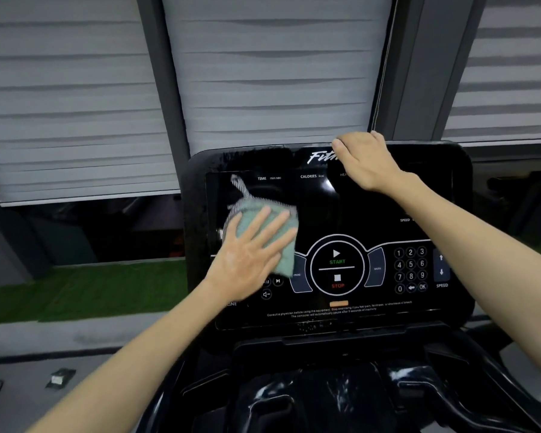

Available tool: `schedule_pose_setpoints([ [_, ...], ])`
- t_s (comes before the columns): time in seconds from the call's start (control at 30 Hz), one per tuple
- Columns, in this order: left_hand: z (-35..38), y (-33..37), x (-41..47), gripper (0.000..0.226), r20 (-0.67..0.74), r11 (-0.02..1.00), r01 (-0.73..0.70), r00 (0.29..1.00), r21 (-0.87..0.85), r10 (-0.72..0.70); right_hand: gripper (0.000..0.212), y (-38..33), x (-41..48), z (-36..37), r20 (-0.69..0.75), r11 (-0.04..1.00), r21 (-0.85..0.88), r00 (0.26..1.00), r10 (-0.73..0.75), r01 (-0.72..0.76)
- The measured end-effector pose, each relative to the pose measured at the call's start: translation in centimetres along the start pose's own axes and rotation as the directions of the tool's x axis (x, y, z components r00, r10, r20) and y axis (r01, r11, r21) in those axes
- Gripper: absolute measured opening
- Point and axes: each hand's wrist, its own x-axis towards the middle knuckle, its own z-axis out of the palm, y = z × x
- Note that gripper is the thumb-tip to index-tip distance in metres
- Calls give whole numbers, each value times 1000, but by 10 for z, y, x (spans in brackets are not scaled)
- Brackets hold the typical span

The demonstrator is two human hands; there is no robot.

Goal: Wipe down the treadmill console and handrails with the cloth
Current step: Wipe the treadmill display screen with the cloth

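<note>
The black glossy treadmill console (372, 214) fills the middle of the view, with a START/STOP dial and a number keypad. A green cloth (281, 260) lies flat against the left part of its screen. My left hand (250, 254) presses on the cloth with fingers straight and spread. My right hand (363, 160) rests on the console's top edge, its fingers curled over the rim near the white logo. The dark handrails and tray (325, 392) sit below the console, partly in shadow.
Grey roller blinds (263, 73) and dark window frames stand behind the console. A strip of green turf (75, 285) and grey floor lie to the left, with a small white object (60, 378) on the floor.
</note>
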Motion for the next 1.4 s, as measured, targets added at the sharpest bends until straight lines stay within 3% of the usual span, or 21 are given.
schedule_pose_setpoints([
  [0.13,23,25,-59,57,95,983,-185,978,4,184,43,0,-1,-1,-7,1000,-6,1000,-19,19],
  [0.27,25,14,-57,57,118,955,-296,949,11,293,43,-1,-2,0,-7,1000,-11,1000,-21,21],
  [0.53,-31,-44,72,55,-22,998,-15,1000,55,16,43,0,-1,-2,10,1000,-11,1000,-17,18],
  [0.67,-37,-45,85,56,-65,996,69,996,54,-66,46,-1,-1,-1,16,1000,-15,1000,-8,8],
  [0.83,-1,-2,17,58,5,992,-125,992,18,124,42,0,-1,1,5,1000,-13,1000,-10,10],
  [0.97,26,29,-45,58,85,950,-312,947,1,311,45,0,-1,-1,2,1000,-3,1000,-8,8],
  [1.1,26,17,-35,56,81,925,-379,923,32,375,47,0,-1,1,5,1000,-11,1000,-6,6],
  [1.23,2,-7,27,57,-18,990,-138,990,44,138,54,0,-2,1,-8,1000,-12,1000,-14,14],
  [1.4,-33,-39,96,57,-103,995,91,991,43,-87,48,1,-1,1,-13,1000,4,1000,-16,16],
])
